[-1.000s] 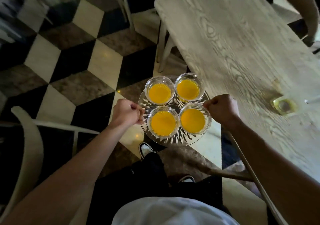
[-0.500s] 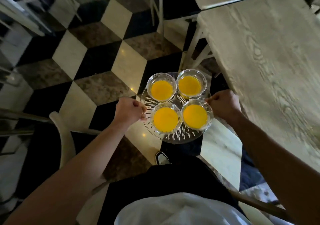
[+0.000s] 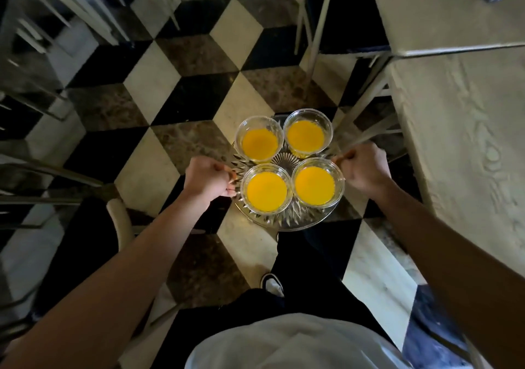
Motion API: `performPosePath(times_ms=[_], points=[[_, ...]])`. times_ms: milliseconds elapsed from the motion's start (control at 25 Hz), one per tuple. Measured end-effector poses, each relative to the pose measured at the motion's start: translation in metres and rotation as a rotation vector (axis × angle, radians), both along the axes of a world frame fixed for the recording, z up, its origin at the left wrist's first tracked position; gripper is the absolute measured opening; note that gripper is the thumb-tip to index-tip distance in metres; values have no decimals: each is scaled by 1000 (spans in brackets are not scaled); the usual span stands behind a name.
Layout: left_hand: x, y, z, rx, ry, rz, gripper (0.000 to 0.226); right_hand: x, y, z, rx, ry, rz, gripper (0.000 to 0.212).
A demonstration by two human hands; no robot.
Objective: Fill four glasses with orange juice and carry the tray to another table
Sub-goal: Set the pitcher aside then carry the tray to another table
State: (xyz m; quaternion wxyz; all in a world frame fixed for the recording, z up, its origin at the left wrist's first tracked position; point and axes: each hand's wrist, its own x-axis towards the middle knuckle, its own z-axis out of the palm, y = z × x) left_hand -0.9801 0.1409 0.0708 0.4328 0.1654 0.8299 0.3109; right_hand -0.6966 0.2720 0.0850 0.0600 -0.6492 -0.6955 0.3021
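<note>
A round cut-glass tray [image 3: 295, 218] hangs in the air above the floor, carried level in front of me. On it stand several clear glasses of orange juice: far left [image 3: 260, 140], far right [image 3: 306, 135], near left [image 3: 266, 191], near right [image 3: 314, 185]. My left hand [image 3: 208, 179] grips the tray's left rim with curled fingers. My right hand [image 3: 363, 168] grips the right rim the same way. Both forearms reach in from the bottom corners.
A pale wooden table [image 3: 466, 130] runs along the right, with a second table [image 3: 437, 10] butted behind it. White chairs [image 3: 315, 25] stand at the back and a chair [image 3: 119, 221] at my left. The floor [image 3: 181, 90] is black, white and brown tile.
I have walked along the table with the tray in both hands. The wooden table has slid further right in view and more floor and chairs show ahead.
</note>
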Motion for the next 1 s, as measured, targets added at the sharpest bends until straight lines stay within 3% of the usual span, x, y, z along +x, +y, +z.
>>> performPosePath(times_ms=[400, 640, 1000], points=[[-51, 117, 3, -44, 43, 113, 25, -65, 146, -7, -49, 12, 50, 17], [-85, 190, 3, -71, 68, 137, 11, -99, 225, 4, -45, 40, 94, 20], [-143, 289, 11, -55, 64, 83, 7, -161, 318, 6, -103, 4, 31, 22]])
